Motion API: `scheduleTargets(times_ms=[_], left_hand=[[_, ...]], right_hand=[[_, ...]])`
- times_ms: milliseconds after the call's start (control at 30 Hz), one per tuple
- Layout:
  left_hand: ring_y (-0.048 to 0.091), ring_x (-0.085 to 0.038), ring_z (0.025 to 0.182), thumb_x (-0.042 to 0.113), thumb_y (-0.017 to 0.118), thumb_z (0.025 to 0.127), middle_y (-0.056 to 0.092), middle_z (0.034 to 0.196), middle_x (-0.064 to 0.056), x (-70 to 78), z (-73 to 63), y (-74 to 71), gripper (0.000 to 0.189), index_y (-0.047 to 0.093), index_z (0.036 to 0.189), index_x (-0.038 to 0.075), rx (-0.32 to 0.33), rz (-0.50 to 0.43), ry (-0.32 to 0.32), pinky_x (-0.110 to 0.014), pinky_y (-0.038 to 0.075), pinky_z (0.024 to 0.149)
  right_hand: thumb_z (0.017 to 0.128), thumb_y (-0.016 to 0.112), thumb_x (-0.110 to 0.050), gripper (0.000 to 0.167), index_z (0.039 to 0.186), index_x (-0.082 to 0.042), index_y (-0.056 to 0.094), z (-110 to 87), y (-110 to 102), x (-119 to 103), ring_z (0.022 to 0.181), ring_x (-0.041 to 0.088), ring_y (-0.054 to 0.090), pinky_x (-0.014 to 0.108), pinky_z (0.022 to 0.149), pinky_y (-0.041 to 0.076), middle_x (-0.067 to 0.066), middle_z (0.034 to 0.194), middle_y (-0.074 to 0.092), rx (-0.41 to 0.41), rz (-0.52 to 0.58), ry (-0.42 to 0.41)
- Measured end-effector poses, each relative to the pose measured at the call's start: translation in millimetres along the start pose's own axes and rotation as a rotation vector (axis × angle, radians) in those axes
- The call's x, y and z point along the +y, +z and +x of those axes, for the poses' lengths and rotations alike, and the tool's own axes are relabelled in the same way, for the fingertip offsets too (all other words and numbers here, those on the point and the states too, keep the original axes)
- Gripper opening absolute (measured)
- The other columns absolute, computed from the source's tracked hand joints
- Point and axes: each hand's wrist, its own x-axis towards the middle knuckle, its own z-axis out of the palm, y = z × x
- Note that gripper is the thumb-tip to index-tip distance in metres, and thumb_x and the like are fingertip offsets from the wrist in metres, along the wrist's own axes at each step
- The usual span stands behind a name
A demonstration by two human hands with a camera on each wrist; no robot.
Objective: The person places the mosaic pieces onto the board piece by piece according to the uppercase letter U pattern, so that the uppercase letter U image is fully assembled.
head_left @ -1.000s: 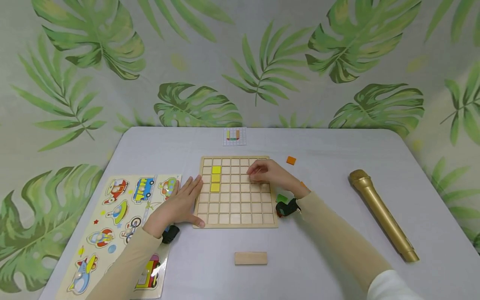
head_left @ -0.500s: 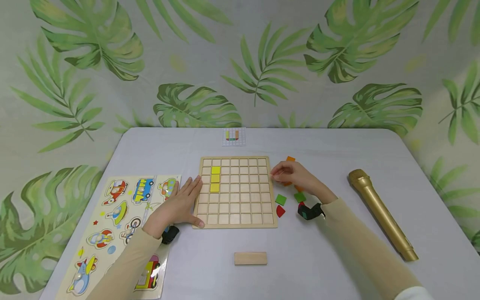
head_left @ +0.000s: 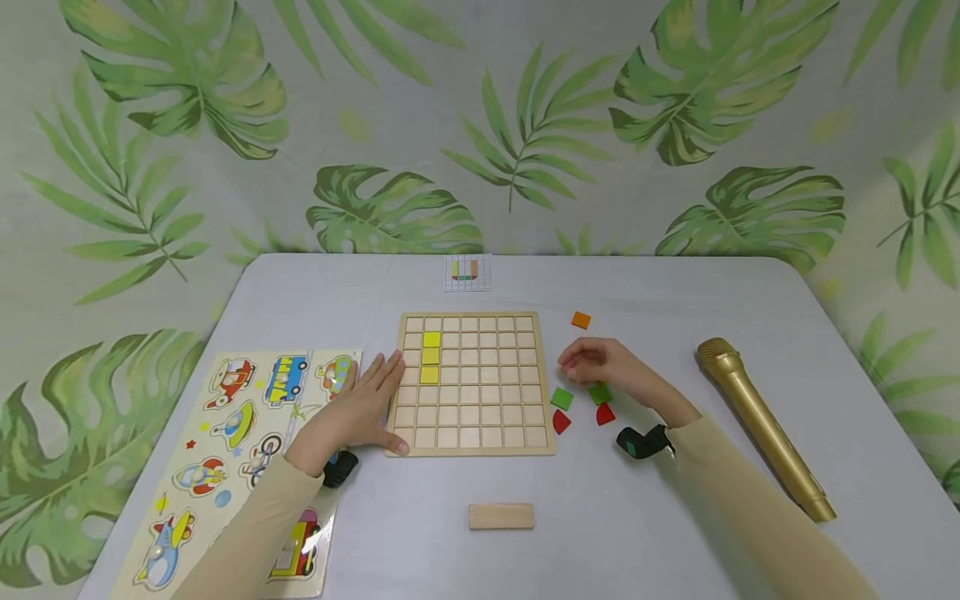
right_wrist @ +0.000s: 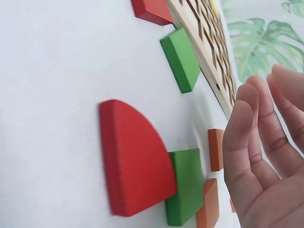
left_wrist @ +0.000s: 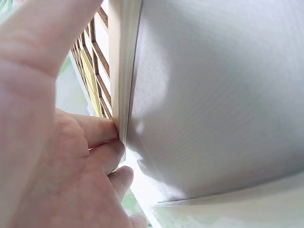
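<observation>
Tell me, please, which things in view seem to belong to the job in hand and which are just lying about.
Likely part of the job:
grid board
yellow squares set in it
loose orange pieces, green squares and red quarter-rounds beside it
card bearing a pattern in those colours

Probably just lying about:
picture puzzle
gold microphone
plain wooden block

The head view looks forward and down from well above the bench [head_left: 408,542], facing a leaf-print curtain [head_left: 390,108]. The left wrist view, tipped sideways, peers closely past the left grip [left_wrist: 61,161] along the wooden grid board [left_wrist: 122,71]. The right wrist view looks low past a red quarter-circle tile [right_wrist: 140,164]; all three share the board.
</observation>
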Motion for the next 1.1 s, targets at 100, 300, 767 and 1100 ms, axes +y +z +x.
scheduleTargets(times_ms=[100,300,767,1100], left_hand=[[0.006,-0.044,0.141,0.056,0.08,0.062,0.009,0.156,-0.023,0.1,-0.6,-0.6,0.125,0.016,0.148,-0.009,0.007,0.0,0.007,-0.065,0.002,0.108],[0.006,-0.044,0.141,0.057,0.079,0.062,0.009,0.156,-0.023,-0.7,0.2,0.0,0.125,0.016,0.149,-0.009,0.002,0.013,0.005,-0.064,0.002,0.108],[0.005,-0.044,0.141,0.056,0.08,0.062,0.008,0.156,-0.022,0.3,-0.1,-0.1,0.125,0.016,0.149,-0.008,-0.001,-0.006,-0.005,-0.064,0.001,0.108],[0.005,-0.043,0.142,0.055,0.08,0.061,0.008,0.157,-0.022,0.4,-0.2,-0.4,0.126,0.016,0.149,-0.008,0.0,-0.022,-0.009,-0.064,0.0,0.108]], right_hand=[[0.09,0.063,-0.002,0.022,0.109,0.008,0.06,-3.8,2.4,2.5,0.092,0.023,0.06,0.026,0.078,0.051,0.022,0.105,0.063,-0.069,0.025,-0.039],[0.085,0.062,0.008,0.02,0.104,0.003,0.064,-10.6,11.4,8.2,0.084,0.027,0.059,0.027,0.072,0.05,0.016,0.099,0.065,-0.149,-0.094,-0.129],[0.08,0.071,0.004,0.02,0.094,-0.01,0.065,-19.9,29.5,5.6,0.076,0.016,0.055,0.026,0.062,0.047,0.001,0.086,0.063,-0.101,-0.316,-0.206],[0.077,0.07,0.007,0.024,0.088,-0.013,0.061,-20.2,35.7,3.6,0.074,0.015,0.052,0.025,0.061,0.045,-0.001,0.081,0.057,-0.097,-0.417,-0.223]])
